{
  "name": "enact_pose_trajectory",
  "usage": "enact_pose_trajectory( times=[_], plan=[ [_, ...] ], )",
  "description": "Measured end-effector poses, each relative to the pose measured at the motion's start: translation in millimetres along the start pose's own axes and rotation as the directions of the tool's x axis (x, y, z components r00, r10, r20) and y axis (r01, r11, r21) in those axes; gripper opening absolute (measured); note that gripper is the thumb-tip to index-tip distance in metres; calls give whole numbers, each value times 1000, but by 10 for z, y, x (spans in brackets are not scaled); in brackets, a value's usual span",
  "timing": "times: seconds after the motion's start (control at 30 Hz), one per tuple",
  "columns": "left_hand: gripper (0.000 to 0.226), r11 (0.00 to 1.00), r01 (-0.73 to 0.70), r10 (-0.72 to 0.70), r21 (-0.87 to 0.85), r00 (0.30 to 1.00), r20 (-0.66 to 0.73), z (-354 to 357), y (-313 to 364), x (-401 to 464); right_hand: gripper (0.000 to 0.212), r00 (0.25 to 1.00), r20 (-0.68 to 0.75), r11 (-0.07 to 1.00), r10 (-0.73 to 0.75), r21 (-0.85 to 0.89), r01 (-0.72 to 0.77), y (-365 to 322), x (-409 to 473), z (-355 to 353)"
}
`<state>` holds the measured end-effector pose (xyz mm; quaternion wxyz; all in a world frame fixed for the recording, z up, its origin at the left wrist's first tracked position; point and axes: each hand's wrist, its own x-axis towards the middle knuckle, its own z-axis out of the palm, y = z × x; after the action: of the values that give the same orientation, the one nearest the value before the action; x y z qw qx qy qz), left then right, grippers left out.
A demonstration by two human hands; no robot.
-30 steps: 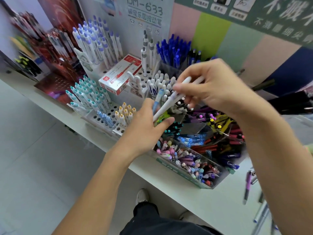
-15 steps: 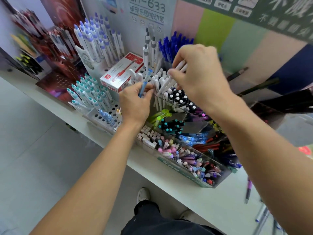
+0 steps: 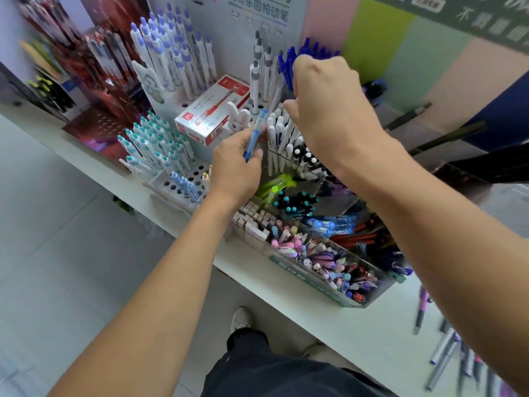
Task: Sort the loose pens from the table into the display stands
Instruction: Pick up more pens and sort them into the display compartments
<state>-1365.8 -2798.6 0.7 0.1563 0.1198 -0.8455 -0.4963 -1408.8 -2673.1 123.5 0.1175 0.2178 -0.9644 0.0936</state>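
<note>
My left hand point(image 3: 237, 167) grips a light blue pen point(image 3: 253, 136), held upright beside the white pens point(image 3: 279, 130) standing in the back compartment of the clear display stand point(image 3: 315, 285). Just right of it, my right hand point(image 3: 326, 110) hovers over those white pens. Its fingers curl down and pinch the top of a white pen in the bunch; the palm hides the grip itself. Several loose pens point(image 3: 446, 348) lie on the white table point(image 3: 357, 330) at the lower right, among them a purple pen point(image 3: 420, 310).
A white perforated stand point(image 3: 177, 181) with teal-capped pens sits left of my left hand. Behind it lies a red and white pen box point(image 3: 211, 110) and a rack of purple-capped pens point(image 3: 171, 58). Dark blue pens point(image 3: 303, 53) stand at the back. The table's front edge runs diagonally below.
Both hands have moved up and back from over the front compartments to the white pens. My right hand has lowered its white pens into the bunch. My left hand has turned the blue pen upright.
</note>
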Motion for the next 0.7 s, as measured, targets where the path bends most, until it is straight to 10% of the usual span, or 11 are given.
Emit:
enact_pose_trajectory(
  times=[0.33, 0.7],
  plan=[
    [39, 984, 25, -30, -179, 999, -28, 41, 51, 2, 25, 966, -151, 963, 208, 203, -176, 218, -150, 71],
    [17, 995, -42, 28, -86, 986, -165, 80, -13, 8, 15, 995, 101, 994, -13, 113, 2, 32, -29, 452]
  ],
)
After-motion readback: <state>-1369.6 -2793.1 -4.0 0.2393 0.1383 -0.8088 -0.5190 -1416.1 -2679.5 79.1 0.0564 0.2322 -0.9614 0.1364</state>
